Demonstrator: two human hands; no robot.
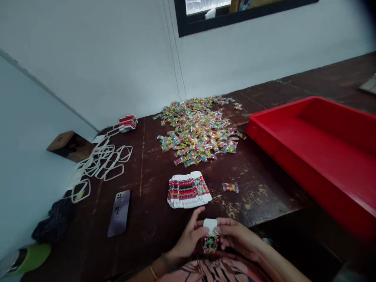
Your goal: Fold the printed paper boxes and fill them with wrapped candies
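Both my hands meet at the table's near edge around one small printed cardboard box (210,235) with a white flap on top. My left hand (188,239) pinches its left side, fingers curled. My right hand (239,237) grips it from the right. Just beyond them lies a fanned stack of flat printed box blanks (188,191). A single wrapped candy packet (230,187) lies right of that stack. Farther back spreads a big heap of colourful candy packets (199,131).
A large red plastic tray (317,149) fills the table's right side. A phone (119,212) lies face down at left, with white cardboard cut-out frames (102,162) and a small red-white stack (128,122) behind it. Dark cloth (54,223) and a green-capped bottle (26,258) sit at far left.
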